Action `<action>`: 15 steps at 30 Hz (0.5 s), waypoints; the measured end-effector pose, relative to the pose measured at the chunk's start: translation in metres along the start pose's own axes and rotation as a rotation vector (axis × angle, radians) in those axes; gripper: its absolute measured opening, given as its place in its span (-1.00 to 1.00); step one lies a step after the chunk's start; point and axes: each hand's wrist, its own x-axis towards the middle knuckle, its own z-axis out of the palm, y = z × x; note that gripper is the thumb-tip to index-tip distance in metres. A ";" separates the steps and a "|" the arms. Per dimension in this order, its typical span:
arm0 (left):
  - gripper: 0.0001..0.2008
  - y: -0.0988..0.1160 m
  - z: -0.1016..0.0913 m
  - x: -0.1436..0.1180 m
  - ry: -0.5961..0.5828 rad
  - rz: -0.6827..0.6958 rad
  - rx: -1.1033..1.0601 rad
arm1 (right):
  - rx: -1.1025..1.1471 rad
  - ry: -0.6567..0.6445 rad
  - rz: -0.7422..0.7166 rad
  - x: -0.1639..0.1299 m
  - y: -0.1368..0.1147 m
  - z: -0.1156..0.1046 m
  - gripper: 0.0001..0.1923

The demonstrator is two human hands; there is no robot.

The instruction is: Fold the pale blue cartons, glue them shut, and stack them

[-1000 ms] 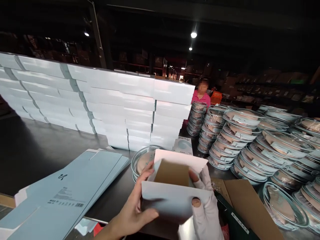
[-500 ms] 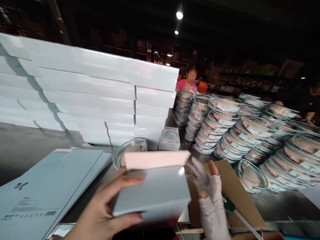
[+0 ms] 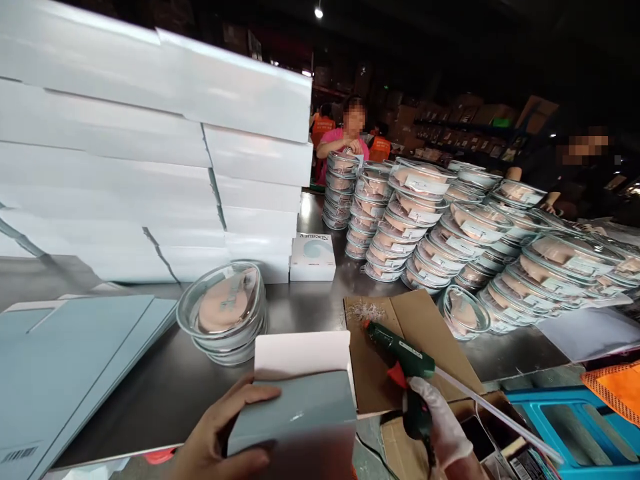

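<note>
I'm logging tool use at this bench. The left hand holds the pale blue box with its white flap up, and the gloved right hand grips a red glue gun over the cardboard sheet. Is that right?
Not quite: the glue gun is green, with only its trigger red. The head view shows the gloved right hand on its handle above the cardboard sheet, and the left hand holding the pale blue box, flap up.

Left hand (image 3: 215,437) is running off the bottom edge, wrist out of frame; its palm is sitting hidden behind the grey-blue box (image 3: 295,417), whose lower part is also getting cut by the bottom edge. Right hand (image 3: 440,427) in the white glove is getting cropped at the bottom too, and its fingers are covering the handle of the green glue gun (image 3: 400,353). White box stack (image 3: 150,153) is spilling past the left and top edges. Flat carton sheets (image 3: 65,373) are being cut off at left. Print on the small box (image 3: 313,257) is too small to read. Blue crate (image 3: 575,420) is running off the corner.
</note>
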 end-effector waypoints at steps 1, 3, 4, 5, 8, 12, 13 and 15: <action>-0.53 -0.007 -0.002 -0.001 0.017 -0.037 -0.021 | 0.077 -0.014 -0.017 -0.006 -0.002 0.000 -0.48; -0.47 -0.020 -0.005 -0.008 0.051 -0.076 -0.030 | 0.243 -0.071 -0.046 -0.016 -0.012 0.001 -0.37; -0.44 -0.024 -0.005 -0.011 0.070 -0.081 -0.019 | 0.341 -0.122 -0.068 -0.019 -0.018 0.003 -0.32; -0.41 -0.026 -0.004 -0.015 0.087 -0.080 0.003 | 0.428 -0.190 -0.110 -0.021 -0.024 0.004 -0.26; -0.37 -0.022 0.000 -0.020 0.120 -0.013 0.117 | 0.544 -0.411 -0.283 -0.017 -0.038 0.012 -0.15; -0.47 -0.001 0.004 -0.014 0.214 0.056 0.228 | 0.241 -0.490 -0.486 -0.004 -0.033 0.026 -0.20; -0.49 0.003 0.005 -0.012 0.233 0.074 0.240 | 0.121 -0.479 -0.536 0.000 -0.030 0.030 -0.17; -0.50 0.010 0.007 -0.008 0.245 0.148 0.274 | -0.085 -0.435 -0.593 0.004 -0.024 0.037 -0.19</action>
